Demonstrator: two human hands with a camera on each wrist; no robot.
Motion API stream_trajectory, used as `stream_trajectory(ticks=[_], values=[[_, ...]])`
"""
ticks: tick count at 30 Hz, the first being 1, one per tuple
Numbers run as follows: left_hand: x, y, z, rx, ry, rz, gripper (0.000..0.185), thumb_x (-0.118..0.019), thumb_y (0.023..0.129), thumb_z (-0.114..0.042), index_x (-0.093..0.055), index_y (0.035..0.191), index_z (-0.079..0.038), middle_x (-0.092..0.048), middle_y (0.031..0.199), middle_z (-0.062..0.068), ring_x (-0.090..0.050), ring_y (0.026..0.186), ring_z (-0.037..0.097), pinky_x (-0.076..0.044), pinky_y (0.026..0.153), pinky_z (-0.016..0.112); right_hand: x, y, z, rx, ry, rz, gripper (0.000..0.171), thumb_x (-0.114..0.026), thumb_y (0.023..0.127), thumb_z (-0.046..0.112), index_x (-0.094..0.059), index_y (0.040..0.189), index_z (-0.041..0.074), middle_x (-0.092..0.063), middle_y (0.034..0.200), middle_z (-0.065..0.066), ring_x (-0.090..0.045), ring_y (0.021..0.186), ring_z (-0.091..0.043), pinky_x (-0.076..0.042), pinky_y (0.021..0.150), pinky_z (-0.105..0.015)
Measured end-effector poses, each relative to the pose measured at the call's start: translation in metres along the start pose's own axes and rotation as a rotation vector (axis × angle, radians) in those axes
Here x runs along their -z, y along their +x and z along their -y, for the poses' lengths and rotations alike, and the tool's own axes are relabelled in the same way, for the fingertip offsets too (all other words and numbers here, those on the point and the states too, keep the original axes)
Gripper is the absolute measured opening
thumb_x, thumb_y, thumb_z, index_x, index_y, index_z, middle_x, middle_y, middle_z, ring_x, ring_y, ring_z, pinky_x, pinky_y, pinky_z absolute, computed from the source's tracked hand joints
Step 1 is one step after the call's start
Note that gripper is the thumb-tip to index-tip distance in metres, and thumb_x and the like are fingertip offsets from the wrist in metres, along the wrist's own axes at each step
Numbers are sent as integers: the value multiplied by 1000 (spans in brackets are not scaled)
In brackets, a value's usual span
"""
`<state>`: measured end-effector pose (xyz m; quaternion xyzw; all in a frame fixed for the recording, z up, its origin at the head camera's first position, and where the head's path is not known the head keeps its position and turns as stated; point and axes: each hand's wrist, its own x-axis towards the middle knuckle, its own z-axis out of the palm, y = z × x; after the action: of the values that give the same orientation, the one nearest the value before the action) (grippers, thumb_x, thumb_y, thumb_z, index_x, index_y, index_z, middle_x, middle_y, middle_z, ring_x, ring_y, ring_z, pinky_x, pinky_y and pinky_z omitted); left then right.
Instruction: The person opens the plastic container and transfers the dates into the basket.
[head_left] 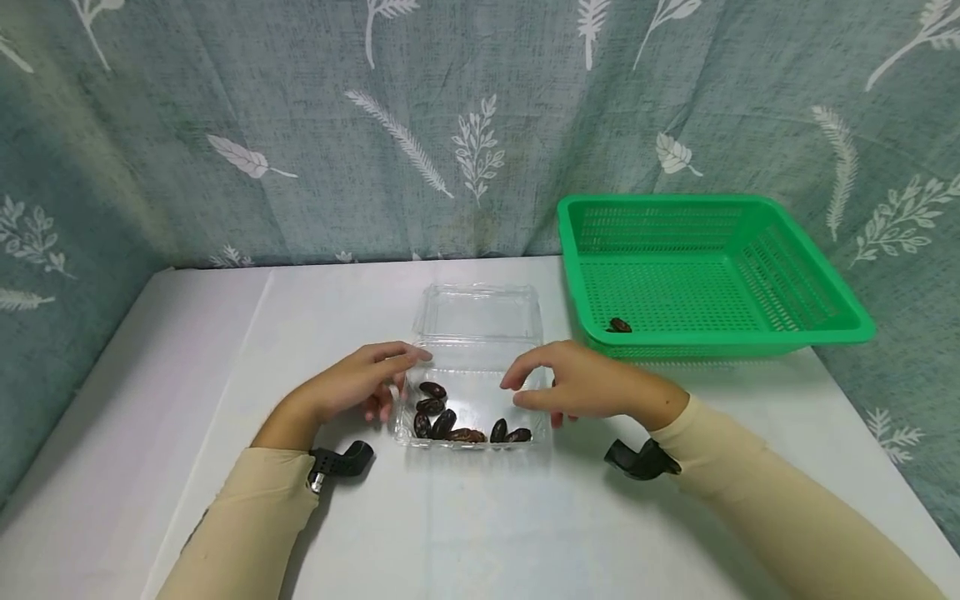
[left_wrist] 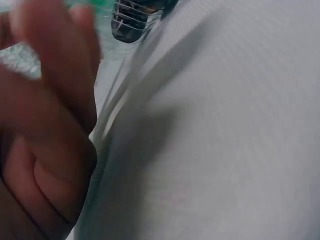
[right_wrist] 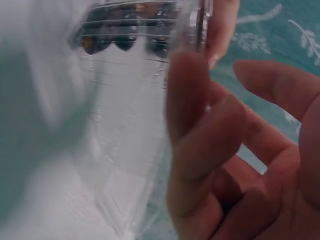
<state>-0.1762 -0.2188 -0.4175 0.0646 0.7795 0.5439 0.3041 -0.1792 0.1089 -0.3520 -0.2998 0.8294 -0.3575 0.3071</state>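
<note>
A clear plastic clamshell box (head_left: 480, 400) lies with its lid (head_left: 480, 315) folded back, away from me. Several dark brown dates (head_left: 444, 423) rest inside it, mostly along the near and left sides. At the box's left edge is my left hand (head_left: 365, 377), its index finger reaching toward the hinge and its other fingers loosely bent. My right hand (head_left: 581, 379) hovers at the right edge, thumb and index finger apart with nothing between them. In the right wrist view, the fingers (right_wrist: 200, 145) are beside the box wall; whether they touch it I cannot tell.
To the right at the back stands a green plastic basket (head_left: 832, 312), with a date (head_left: 619, 325) in its near left corner. A white cloth (head_left: 480, 533) covers the table. Behind it hangs a leaf-patterned green curtain (head_left: 300, 108).
</note>
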Motion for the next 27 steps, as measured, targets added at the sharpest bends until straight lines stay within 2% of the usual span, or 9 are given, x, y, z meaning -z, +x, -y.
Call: stream_trajectory(ticks=[3, 6, 10, 16, 22, 27], values=[[-1, 0, 3, 2, -55, 41, 46, -42, 108, -36, -47, 148, -15, -51, 94, 10, -64, 57, 16, -51, 50, 27, -6, 4, -4, -21, -30, 59, 24, -65, 97, 21, -70, 118, 12, -68, 123, -7, -68, 54, -26, -53, 48, -32], [-1, 1, 4, 1, -90, 57, 46, -42, 108, -39, -47, 148, -18, -53, 92, 9, -67, 60, 19, -55, 52, 29, -9, 9, -7, -31, -41, 86, 24, -65, 97, 20, -71, 118, 12, -68, 120, -6, -66, 51, -26, -53, 47, -32], [-1, 1, 3, -15, -111, 69, 44, -42, 108, -39, -46, 148, -21, -56, 88, 8, -71, 64, 24, -56, 54, 31, -9, 14, -9, -36, -52, 82, 22, -65, 96, 16, -72, 117, 13, -70, 117, -4, -64, 47, -27, -54, 47, -32], [0, 2, 4, -29, -116, 107, 43, -39, 109, -33, -41, 149, -17, -61, 88, 9, -74, 72, 26, -58, 59, 30, -9, 20, -11, -75, -40, 93, 22, -66, 94, 9, -74, 114, 12, -72, 113, -4, -62, 46, -17, -53, 47, -28], [2, 5, 5, -47, -123, 92, 44, -41, 108, -33, -42, 148, -16, -63, 86, 10, -73, 71, 24, -57, 59, 30, -11, 26, -14, -54, -69, 80, 21, -66, 92, 6, -75, 111, 11, -69, 99, -1, -61, 45, -14, -52, 47, -26], [2, 6, 7, -27, -135, 99, 43, -40, 108, -30, -42, 148, -14, -63, 86, 9, -72, 71, 22, -58, 59, 30, -14, 30, -16, -46, -94, 97, 21, -67, 91, 4, -74, 110, 7, -66, 93, -1, -57, 45, -10, -52, 47, -24]])
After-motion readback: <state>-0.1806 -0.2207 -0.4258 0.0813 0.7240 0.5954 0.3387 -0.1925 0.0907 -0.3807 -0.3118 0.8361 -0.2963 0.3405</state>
